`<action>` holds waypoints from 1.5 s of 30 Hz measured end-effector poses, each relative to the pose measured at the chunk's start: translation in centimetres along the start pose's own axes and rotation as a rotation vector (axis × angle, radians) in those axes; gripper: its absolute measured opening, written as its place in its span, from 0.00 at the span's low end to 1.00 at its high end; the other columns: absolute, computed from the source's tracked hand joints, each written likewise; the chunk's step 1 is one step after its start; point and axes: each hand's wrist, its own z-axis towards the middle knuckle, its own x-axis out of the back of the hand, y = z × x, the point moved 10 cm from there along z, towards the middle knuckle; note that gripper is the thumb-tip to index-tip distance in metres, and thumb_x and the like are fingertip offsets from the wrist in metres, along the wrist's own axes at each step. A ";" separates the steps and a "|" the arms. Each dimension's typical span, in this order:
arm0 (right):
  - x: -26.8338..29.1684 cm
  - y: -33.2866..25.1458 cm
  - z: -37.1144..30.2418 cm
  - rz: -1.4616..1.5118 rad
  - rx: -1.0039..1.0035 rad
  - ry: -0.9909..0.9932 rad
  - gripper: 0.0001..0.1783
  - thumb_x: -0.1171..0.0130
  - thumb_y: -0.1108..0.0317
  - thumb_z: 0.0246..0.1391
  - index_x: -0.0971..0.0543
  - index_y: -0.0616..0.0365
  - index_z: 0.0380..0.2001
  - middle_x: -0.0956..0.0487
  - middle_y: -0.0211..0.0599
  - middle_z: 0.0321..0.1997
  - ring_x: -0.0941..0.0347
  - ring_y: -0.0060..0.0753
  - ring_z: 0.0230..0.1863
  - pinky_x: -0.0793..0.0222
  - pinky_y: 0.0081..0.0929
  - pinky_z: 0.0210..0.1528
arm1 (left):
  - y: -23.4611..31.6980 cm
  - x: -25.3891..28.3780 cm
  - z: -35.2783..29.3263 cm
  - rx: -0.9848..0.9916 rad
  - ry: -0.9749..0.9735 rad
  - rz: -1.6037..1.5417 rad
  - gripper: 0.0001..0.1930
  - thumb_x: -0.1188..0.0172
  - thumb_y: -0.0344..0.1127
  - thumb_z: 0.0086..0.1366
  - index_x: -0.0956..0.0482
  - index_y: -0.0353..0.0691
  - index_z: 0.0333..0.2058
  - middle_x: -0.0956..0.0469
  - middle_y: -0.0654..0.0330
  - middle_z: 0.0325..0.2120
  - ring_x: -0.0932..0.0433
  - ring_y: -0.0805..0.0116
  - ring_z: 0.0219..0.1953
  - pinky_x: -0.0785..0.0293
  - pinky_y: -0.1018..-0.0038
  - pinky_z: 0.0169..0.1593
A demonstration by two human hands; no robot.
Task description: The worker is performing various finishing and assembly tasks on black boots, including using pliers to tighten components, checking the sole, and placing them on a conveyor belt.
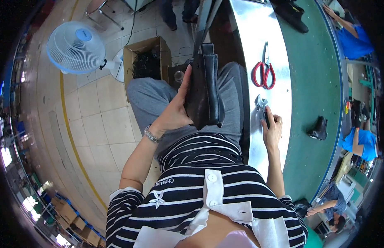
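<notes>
Now: left hand (173, 113) fingers clamped on black boot (204, 91) | right hand (271, 131) fingers clamped on metal tool (261, 106)

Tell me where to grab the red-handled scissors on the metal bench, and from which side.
Take the red-handled scissors by the red loops, coming from the near end, where the right hand already is. They lie flat on the metal bench with the loops toward the person and the blades pointing away, so the fingers probably meet the handles first and stay off the blades.
</notes>
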 end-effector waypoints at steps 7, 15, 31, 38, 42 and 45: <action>4.8 -6.6 1.7 0.611 0.250 -0.035 0.39 0.28 0.67 0.40 0.31 0.54 0.59 0.32 0.45 0.60 0.37 0.47 0.62 0.43 0.38 0.64 | 2.4 -4.3 2.8 -0.039 -0.157 0.158 0.71 0.25 0.23 0.39 0.77 0.51 0.68 0.67 0.56 0.71 0.57 0.65 0.71 0.54 0.66 0.69; 8.0 -11.7 -0.4 1.349 0.302 -0.255 0.50 0.30 0.74 0.43 0.45 0.59 0.68 0.34 0.42 0.63 0.38 0.31 0.62 0.48 0.27 0.65 | -2.7 -8.0 5.1 0.315 -0.054 -0.645 0.49 0.25 0.34 0.47 0.46 0.41 0.65 0.41 0.58 0.63 0.44 0.64 0.66 0.49 0.64 0.68; 11.6 19.7 1.3 0.300 -0.742 0.684 0.30 0.45 0.63 0.59 0.38 0.47 0.65 0.24 0.47 0.50 0.29 0.52 0.52 0.35 0.39 0.53 | -8.6 -10.8 3.7 0.249 -0.448 0.501 0.46 0.39 0.47 0.61 0.57 0.37 0.68 0.48 0.38 0.65 0.46 0.49 0.67 0.47 0.66 0.67; 11.6 10.6 21.3 0.693 -0.209 0.600 0.22 0.42 0.66 0.56 0.27 0.53 0.55 0.19 0.42 0.45 0.22 0.39 0.38 0.29 0.34 0.47 | -16.1 -12.9 0.9 0.387 -0.677 0.687 0.41 0.45 0.57 0.63 0.55 0.60 0.69 0.65 0.32 0.67 0.41 0.34 0.63 0.40 0.63 0.63; 10.2 3.3 35.7 0.634 0.074 0.505 0.30 0.39 0.67 0.52 0.32 0.58 0.59 0.25 0.46 0.55 0.22 0.37 0.37 0.28 0.31 0.45 | -18.4 -12.7 0.1 0.399 -0.710 0.603 0.38 0.45 0.54 0.64 0.52 0.56 0.68 0.66 0.36 0.68 0.55 0.40 0.69 0.45 0.64 0.65; 10.6 2.6 45.0 0.624 0.124 0.597 0.41 0.36 0.68 0.48 0.42 0.66 0.63 0.39 0.58 0.66 0.23 0.44 0.42 0.29 0.35 0.48 | -20.0 -12.1 0.4 0.384 -0.659 0.506 0.38 0.44 0.51 0.64 0.52 0.56 0.69 0.65 0.40 0.69 0.52 0.43 0.68 0.44 0.67 0.65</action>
